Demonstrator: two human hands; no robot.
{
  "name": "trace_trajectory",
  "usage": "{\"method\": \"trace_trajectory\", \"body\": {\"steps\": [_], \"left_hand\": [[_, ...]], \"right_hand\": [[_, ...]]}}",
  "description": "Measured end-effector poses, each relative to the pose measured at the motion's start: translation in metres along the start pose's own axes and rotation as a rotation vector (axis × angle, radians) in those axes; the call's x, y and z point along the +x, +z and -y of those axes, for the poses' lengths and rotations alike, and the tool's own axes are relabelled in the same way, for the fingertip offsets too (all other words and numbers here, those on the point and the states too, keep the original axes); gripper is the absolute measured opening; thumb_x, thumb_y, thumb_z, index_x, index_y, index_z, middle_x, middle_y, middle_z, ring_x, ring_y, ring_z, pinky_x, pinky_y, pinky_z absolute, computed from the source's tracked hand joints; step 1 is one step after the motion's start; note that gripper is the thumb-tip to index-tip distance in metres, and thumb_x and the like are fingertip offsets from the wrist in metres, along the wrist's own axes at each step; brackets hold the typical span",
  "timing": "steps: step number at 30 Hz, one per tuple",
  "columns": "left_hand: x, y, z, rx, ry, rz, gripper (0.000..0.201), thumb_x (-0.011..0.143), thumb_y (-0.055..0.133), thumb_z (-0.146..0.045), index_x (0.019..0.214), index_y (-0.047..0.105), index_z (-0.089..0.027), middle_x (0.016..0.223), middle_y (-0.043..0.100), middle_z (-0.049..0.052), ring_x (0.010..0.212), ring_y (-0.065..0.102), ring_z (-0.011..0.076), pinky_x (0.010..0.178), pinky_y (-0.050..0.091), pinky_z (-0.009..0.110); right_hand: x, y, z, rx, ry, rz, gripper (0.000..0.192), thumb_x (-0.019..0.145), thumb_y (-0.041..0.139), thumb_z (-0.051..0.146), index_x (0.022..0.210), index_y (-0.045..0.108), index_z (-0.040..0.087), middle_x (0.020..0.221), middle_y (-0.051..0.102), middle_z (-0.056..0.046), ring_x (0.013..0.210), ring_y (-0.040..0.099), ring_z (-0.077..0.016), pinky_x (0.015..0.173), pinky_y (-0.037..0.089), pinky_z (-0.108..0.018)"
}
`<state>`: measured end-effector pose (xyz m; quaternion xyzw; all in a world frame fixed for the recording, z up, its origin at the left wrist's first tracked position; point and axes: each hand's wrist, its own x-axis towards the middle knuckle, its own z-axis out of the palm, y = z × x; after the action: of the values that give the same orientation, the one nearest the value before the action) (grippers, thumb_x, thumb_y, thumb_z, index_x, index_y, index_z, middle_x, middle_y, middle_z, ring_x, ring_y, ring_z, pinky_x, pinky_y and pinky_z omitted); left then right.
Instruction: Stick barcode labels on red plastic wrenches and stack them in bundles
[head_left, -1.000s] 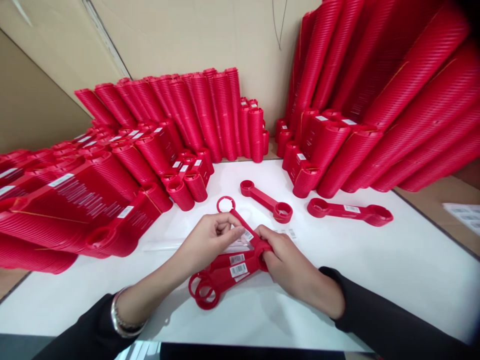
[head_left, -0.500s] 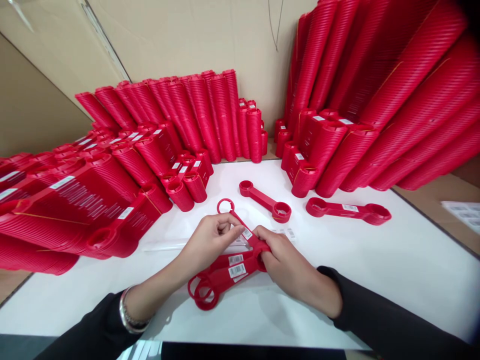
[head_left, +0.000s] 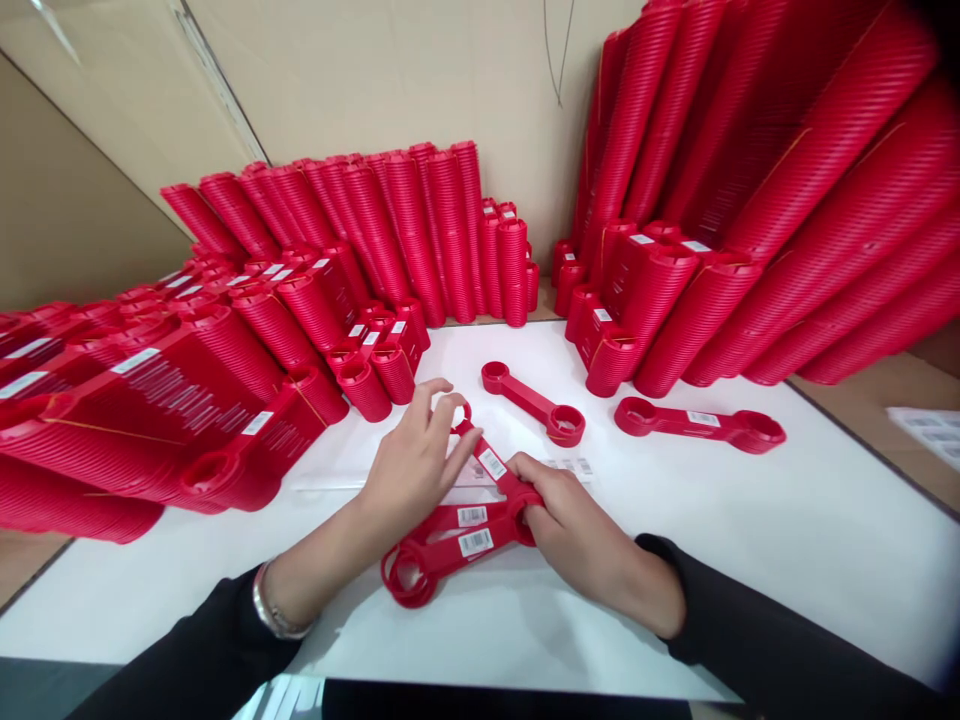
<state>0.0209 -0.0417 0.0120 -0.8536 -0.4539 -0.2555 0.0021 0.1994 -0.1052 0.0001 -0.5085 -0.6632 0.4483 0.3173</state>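
Red plastic everywhere, and right in the middle of the white tabletop (head_left: 750,560) sits a small fan of red ring-ended wrenches (head_left: 457,535), barcode labels facing up. The right hand (head_left: 577,535) has its fingers closed around the joined ends of that bundle, pinning it at the near centre of the tabletop. The left hand (head_left: 416,460) is up at the far tip of the top wrench (head_left: 487,462), fingers loosely spread, thumb and forefinger narrowing on its small ring, which points away toward the back wall. Just behind the hands lies a strip of barcode stickers (head_left: 574,466), flat on the surface. Beyond it, two loose wrenches rest apart from the bundle: an unlabelled one (head_left: 532,402) angled in the middle, and a labelled one (head_left: 701,423) off to the right. Ribbed stacks of the same red parts (head_left: 420,240) crowd the back and both sides, some leaning, some lying on their flanks.
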Motion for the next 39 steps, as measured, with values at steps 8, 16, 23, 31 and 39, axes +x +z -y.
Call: {"method": "trace_trajectory", "body": {"steps": [8, 16, 23, 31, 39], "left_hand": [[0.007, -0.014, 0.009, -0.367, -0.109, -0.08, 0.009, 0.092, 0.046, -0.019, 0.096, 0.055, -0.02, 0.097, 0.051, 0.002, 0.073, 0.051, 0.0109, 0.061, 0.043, 0.023], [0.002, -0.019, 0.012, -0.36, -0.037, 0.015, 0.02, 0.085, 0.04, -0.008, 0.086, 0.057, -0.019, 0.095, 0.052, 0.005, 0.084, 0.053, 0.0159, 0.063, 0.043, 0.025], [0.002, -0.007, 0.005, -0.091, 0.023, 0.37, 0.015, 0.088, 0.05, -0.025, 0.093, 0.063, -0.019, 0.074, 0.061, 0.003, 0.074, 0.056, 0.0207, 0.071, 0.044, 0.035], [-0.002, -0.003, 0.004, -0.195, -0.029, 0.513, 0.019, 0.087, 0.054, -0.024, 0.103, 0.064, -0.023, 0.1, 0.062, 0.004, 0.086, 0.06, 0.0198, 0.07, 0.046, 0.029], [-0.002, -0.021, -0.007, -0.313, -0.09, 0.402, 0.024, 0.091, 0.046, -0.031, 0.076, 0.06, -0.018, 0.058, 0.049, -0.004, 0.054, 0.043, 0.0113, 0.053, 0.031, 0.023]], "right_hand": [[0.0, -0.002, 0.0, 0.002, 0.03, -0.011, 0.028, 0.07, 0.034, -0.002, 0.079, 0.048, 0.021, 0.076, 0.061, 0.001, 0.07, 0.057, -0.0155, 0.06, 0.04, -0.025], [0.0, -0.007, -0.003, 0.079, 0.042, -0.091, 0.025, 0.072, 0.035, 0.0, 0.079, 0.047, 0.021, 0.081, 0.063, 0.001, 0.073, 0.059, -0.0145, 0.059, 0.042, -0.024], [0.002, -0.006, -0.003, 0.029, 0.063, -0.064, 0.024, 0.073, 0.035, 0.001, 0.079, 0.047, 0.021, 0.076, 0.061, 0.0, 0.07, 0.057, -0.0153, 0.06, 0.041, -0.025], [0.002, -0.006, 0.0, -0.009, 0.102, -0.049, 0.023, 0.071, 0.034, 0.001, 0.077, 0.045, 0.021, 0.072, 0.059, 0.001, 0.066, 0.055, -0.0152, 0.058, 0.038, -0.025], [0.003, -0.004, 0.0, 0.004, 0.114, -0.064, 0.022, 0.071, 0.037, 0.001, 0.076, 0.045, 0.021, 0.071, 0.058, 0.001, 0.066, 0.054, -0.0152, 0.057, 0.038, -0.025]]}}
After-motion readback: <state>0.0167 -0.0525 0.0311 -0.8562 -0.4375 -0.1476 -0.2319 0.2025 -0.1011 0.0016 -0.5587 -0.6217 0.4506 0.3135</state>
